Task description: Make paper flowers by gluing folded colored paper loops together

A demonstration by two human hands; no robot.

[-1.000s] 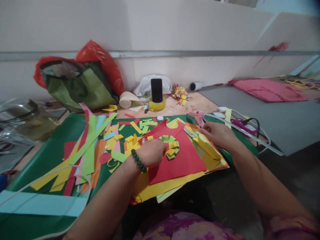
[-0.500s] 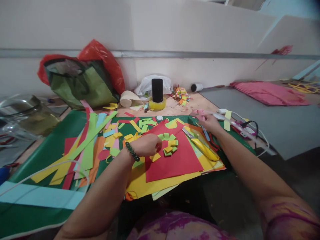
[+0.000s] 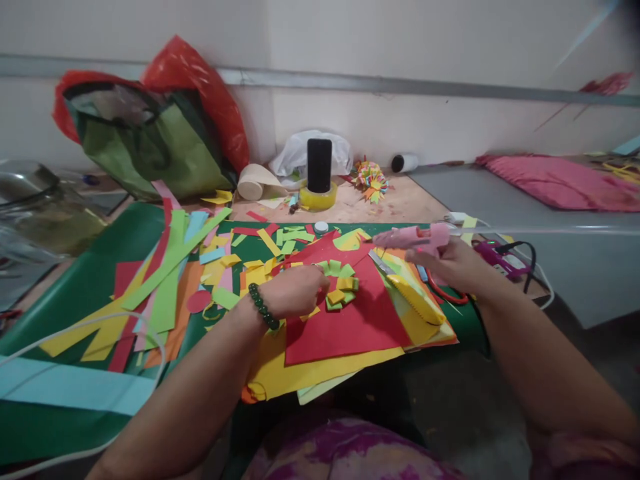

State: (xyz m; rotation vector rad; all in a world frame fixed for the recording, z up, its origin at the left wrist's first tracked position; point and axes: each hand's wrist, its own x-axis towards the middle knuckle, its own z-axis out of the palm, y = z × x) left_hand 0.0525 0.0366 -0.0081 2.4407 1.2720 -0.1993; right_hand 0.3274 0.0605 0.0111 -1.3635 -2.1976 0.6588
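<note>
Bare wooden tabletop point(image 3: 405, 200) open behind the green mat point(image 3: 90, 280), grey board point(image 3: 580, 273) free at right, paper scraps point(image 3: 165, 293) crowding the left, yellow knife point(image 3: 417, 300) lying between left hand point(image 3: 295, 290) and right hand point(image 3: 450, 263), glue gun point(image 3: 413, 237) raised across the right side, cables point(image 3: 530, 267) perhaps tangled beyond it, phone point(image 3: 319, 165) upright at back.

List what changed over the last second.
The right hand reached from the cutter back to the glue gun, gripped it and lifted it. The left hand stayed on the paper loops on the red sheet; the cutter lies unmoved.
</note>
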